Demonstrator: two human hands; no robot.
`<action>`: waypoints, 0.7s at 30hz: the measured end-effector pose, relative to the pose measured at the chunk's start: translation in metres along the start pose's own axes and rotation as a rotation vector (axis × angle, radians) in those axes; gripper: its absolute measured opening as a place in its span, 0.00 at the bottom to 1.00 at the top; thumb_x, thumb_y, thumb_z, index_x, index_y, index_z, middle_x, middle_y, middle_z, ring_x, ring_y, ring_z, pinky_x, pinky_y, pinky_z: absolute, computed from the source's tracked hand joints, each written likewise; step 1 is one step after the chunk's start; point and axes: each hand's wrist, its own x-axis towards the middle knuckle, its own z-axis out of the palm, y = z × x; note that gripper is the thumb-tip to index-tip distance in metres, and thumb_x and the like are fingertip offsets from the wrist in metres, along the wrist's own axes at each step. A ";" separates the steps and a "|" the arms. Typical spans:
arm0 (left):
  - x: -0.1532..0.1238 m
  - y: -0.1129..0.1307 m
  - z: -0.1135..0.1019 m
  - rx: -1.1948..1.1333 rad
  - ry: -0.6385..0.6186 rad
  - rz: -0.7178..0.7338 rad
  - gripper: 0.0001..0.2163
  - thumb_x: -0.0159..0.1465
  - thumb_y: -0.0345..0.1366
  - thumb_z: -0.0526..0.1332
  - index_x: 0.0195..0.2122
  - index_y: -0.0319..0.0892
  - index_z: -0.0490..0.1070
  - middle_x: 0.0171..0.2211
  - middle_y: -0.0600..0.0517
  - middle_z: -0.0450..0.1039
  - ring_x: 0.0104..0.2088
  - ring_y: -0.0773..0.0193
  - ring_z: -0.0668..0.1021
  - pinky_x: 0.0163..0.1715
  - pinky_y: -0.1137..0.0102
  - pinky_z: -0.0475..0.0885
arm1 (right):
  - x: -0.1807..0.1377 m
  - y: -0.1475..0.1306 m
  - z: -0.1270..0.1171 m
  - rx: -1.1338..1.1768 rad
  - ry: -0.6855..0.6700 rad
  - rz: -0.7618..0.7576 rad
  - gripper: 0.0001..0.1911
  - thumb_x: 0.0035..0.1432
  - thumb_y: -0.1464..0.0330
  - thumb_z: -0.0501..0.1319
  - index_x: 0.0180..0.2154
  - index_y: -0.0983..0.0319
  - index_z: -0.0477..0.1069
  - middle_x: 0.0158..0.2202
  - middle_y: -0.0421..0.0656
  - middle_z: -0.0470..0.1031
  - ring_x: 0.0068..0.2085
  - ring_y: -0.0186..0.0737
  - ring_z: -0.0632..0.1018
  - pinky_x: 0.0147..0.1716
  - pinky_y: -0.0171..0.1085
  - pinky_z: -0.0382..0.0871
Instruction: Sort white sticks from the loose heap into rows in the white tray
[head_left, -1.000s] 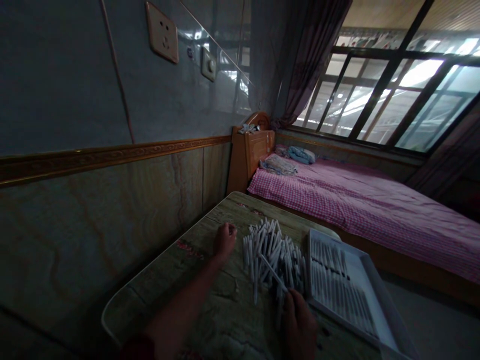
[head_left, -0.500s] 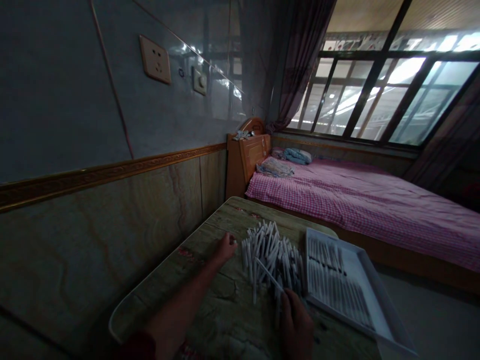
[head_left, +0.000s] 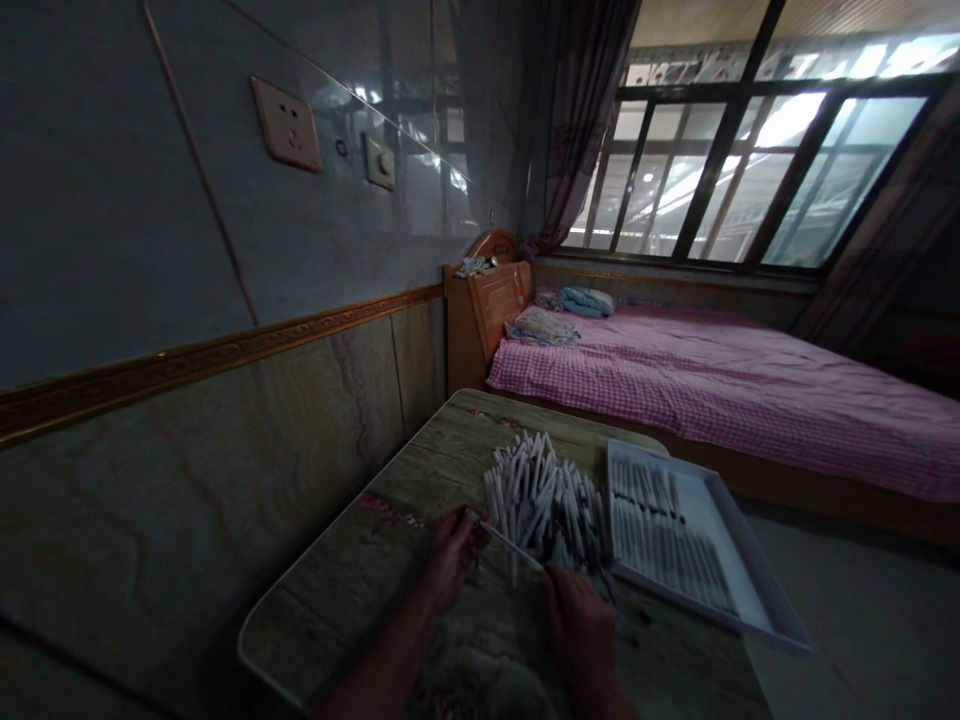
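Note:
A slim white pen-like stick (head_left: 513, 546) spans the space between my two hands, slanting down to the right. My right hand (head_left: 579, 622) is closed round its lower right end. At its other end, the fingers of my left hand (head_left: 453, 552) are pinched together on the tip; whether a small part is also in them I cannot make out. Just beyond my hands, a loose pile of similar white sticks (head_left: 529, 490) lies on the table (head_left: 360, 590), some with dark ends. To the right, a shallow white tray (head_left: 759, 560) holds two rows of such sticks, with dark ends along the middle.
The tray's near right corner reaches past the table edge. A tiled wall (head_left: 315, 430) runs along the left side. Behind the table stands a bed (head_left: 675, 385) with a pink checked cover and a wooden headboard (head_left: 491, 310). Small dark bits (head_left: 637, 628) lie near my right hand.
My left hand has come back toward me from beside the pile and met the stick's end. My right hand still holds the stick, now tilted lower. The camera view has shifted slightly.

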 end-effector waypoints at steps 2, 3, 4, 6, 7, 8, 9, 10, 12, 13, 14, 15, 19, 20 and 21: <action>-0.001 0.000 0.000 0.016 -0.027 0.004 0.20 0.44 0.43 0.76 0.32 0.40 0.72 0.29 0.52 0.80 0.32 0.64 0.82 0.34 0.72 0.77 | 0.000 -0.001 0.000 -0.016 0.001 -0.015 0.18 0.70 0.62 0.49 0.37 0.60 0.75 0.31 0.44 0.79 0.30 0.37 0.79 0.32 0.33 0.67; -0.001 0.000 0.000 0.023 -0.039 0.005 0.19 0.45 0.43 0.76 0.33 0.41 0.72 0.29 0.52 0.80 0.33 0.63 0.82 0.34 0.71 0.77 | -0.001 -0.001 0.001 -0.021 0.002 -0.024 0.18 0.70 0.62 0.49 0.38 0.61 0.75 0.30 0.44 0.79 0.30 0.37 0.79 0.32 0.33 0.67; -0.002 0.000 0.000 0.029 -0.048 0.007 0.19 0.45 0.43 0.76 0.33 0.41 0.72 0.30 0.52 0.80 0.33 0.63 0.82 0.35 0.70 0.78 | -0.001 -0.001 0.001 -0.027 0.005 -0.034 0.18 0.70 0.63 0.49 0.38 0.61 0.75 0.30 0.44 0.79 0.30 0.37 0.78 0.32 0.33 0.67; -0.003 0.000 0.000 0.045 -0.057 0.006 0.19 0.46 0.43 0.76 0.33 0.41 0.71 0.30 0.52 0.80 0.33 0.62 0.82 0.35 0.69 0.78 | -0.002 -0.001 0.001 -0.044 0.012 -0.048 0.18 0.70 0.63 0.48 0.38 0.61 0.74 0.30 0.44 0.78 0.30 0.37 0.78 0.31 0.33 0.66; -0.003 0.000 0.000 0.053 -0.057 0.006 0.20 0.45 0.43 0.76 0.33 0.41 0.71 0.29 0.52 0.80 0.33 0.61 0.82 0.34 0.68 0.78 | -0.002 -0.001 0.001 -0.055 0.014 -0.052 0.18 0.70 0.63 0.48 0.38 0.61 0.74 0.30 0.44 0.78 0.30 0.37 0.78 0.31 0.33 0.66; -0.003 0.000 -0.001 0.059 -0.051 0.009 0.20 0.45 0.43 0.76 0.33 0.41 0.71 0.29 0.52 0.80 0.33 0.61 0.82 0.34 0.68 0.78 | -0.002 -0.001 0.001 -0.069 0.017 -0.055 0.18 0.71 0.63 0.48 0.37 0.61 0.74 0.30 0.44 0.78 0.30 0.37 0.78 0.31 0.33 0.65; -0.003 -0.001 -0.001 0.063 -0.043 0.013 0.21 0.44 0.43 0.76 0.33 0.41 0.71 0.29 0.53 0.79 0.33 0.61 0.82 0.34 0.68 0.78 | -0.002 -0.001 0.001 -0.082 0.022 -0.056 0.18 0.71 0.63 0.47 0.37 0.60 0.74 0.29 0.44 0.78 0.29 0.37 0.78 0.31 0.33 0.65; -0.003 -0.001 -0.001 0.066 -0.034 0.013 0.21 0.44 0.44 0.76 0.34 0.41 0.71 0.29 0.53 0.79 0.32 0.62 0.82 0.34 0.69 0.78 | -0.002 -0.001 0.001 -0.093 0.029 -0.058 0.19 0.71 0.63 0.47 0.36 0.60 0.73 0.29 0.44 0.78 0.29 0.37 0.78 0.30 0.33 0.65; -0.003 -0.002 0.000 0.070 -0.019 0.012 0.21 0.44 0.45 0.76 0.34 0.41 0.71 0.28 0.53 0.79 0.32 0.62 0.82 0.34 0.69 0.78 | -0.002 -0.001 0.001 -0.107 0.054 -0.067 0.19 0.71 0.63 0.47 0.36 0.60 0.73 0.28 0.43 0.78 0.28 0.37 0.78 0.30 0.33 0.65; -0.003 -0.003 0.000 0.074 -0.016 0.013 0.21 0.44 0.45 0.76 0.33 0.41 0.71 0.28 0.53 0.79 0.31 0.62 0.82 0.34 0.69 0.78 | -0.002 -0.002 0.000 -0.111 0.068 -0.070 0.18 0.71 0.63 0.47 0.36 0.60 0.73 0.28 0.43 0.78 0.28 0.36 0.78 0.30 0.33 0.65; -0.003 -0.004 0.000 0.081 -0.016 0.017 0.21 0.44 0.45 0.76 0.33 0.41 0.70 0.28 0.53 0.79 0.31 0.62 0.82 0.34 0.69 0.78 | -0.002 -0.002 0.000 -0.114 0.082 -0.074 0.18 0.71 0.63 0.47 0.36 0.60 0.73 0.28 0.43 0.78 0.28 0.36 0.78 0.31 0.33 0.65; -0.003 -0.005 0.001 0.091 -0.017 0.024 0.21 0.44 0.45 0.76 0.33 0.41 0.70 0.28 0.53 0.79 0.31 0.62 0.82 0.34 0.68 0.78 | -0.002 -0.002 0.000 -0.117 0.093 -0.078 0.17 0.71 0.64 0.48 0.36 0.60 0.73 0.28 0.43 0.78 0.28 0.36 0.78 0.31 0.33 0.65; -0.004 -0.007 0.003 0.137 -0.003 0.058 0.22 0.43 0.45 0.75 0.33 0.41 0.70 0.28 0.53 0.78 0.30 0.60 0.82 0.33 0.67 0.78 | -0.002 -0.005 -0.001 -0.112 0.105 -0.080 0.15 0.70 0.65 0.49 0.37 0.60 0.73 0.29 0.43 0.78 0.29 0.37 0.78 0.32 0.33 0.64; -0.004 -0.008 0.003 0.144 0.002 0.056 0.22 0.43 0.46 0.75 0.33 0.40 0.71 0.28 0.53 0.78 0.30 0.60 0.82 0.32 0.67 0.78 | -0.001 -0.006 -0.001 -0.100 0.100 -0.080 0.15 0.70 0.65 0.49 0.37 0.60 0.73 0.29 0.43 0.78 0.29 0.37 0.78 0.32 0.33 0.64; -0.004 -0.008 0.003 0.148 0.002 0.052 0.22 0.43 0.46 0.75 0.33 0.40 0.71 0.28 0.53 0.78 0.30 0.60 0.82 0.33 0.66 0.78 | -0.001 -0.006 -0.002 -0.085 0.087 -0.077 0.15 0.70 0.65 0.49 0.37 0.60 0.72 0.29 0.43 0.78 0.29 0.37 0.77 0.32 0.33 0.64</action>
